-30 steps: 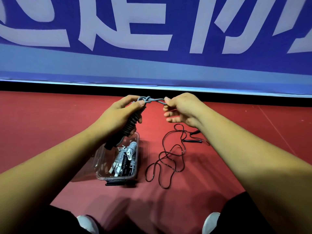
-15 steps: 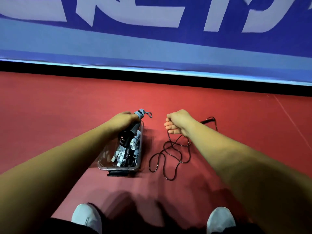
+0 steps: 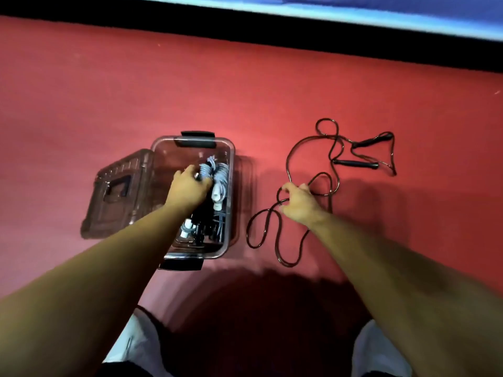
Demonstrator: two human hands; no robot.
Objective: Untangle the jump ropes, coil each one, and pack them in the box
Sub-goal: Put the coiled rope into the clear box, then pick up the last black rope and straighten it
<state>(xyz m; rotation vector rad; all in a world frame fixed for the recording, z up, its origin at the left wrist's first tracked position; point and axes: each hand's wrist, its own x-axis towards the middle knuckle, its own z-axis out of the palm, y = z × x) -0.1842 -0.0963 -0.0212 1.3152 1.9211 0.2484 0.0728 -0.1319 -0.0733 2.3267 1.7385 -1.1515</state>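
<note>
Grey rope coil (image 3: 206, 170) held in the box (image 3: 233, 186), dark rope (image 3: 356, 163) next.
Head view: your left fingers (image 3: 187, 170) grip the coil inside the box; seat it flat before releasing. Your right fingers (image 3: 288, 189) pinch a dark rope loop on the floor (image 3: 272, 91); lift slowly.

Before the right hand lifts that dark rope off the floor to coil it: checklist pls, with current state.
1. Box open, lid swung to its left: ok.
2. Grey rope inside the box: ok.
3. Left hand free of the grey rope: not ok, fingers curl round it.
4. Right hand has the dark rope: ok, pinches a loop.
5. Dark rope free of knots: cannot tell, its loops cross on the floor.
6. Both handles unobstructed: ok, lying beyond the right hand.
</note>
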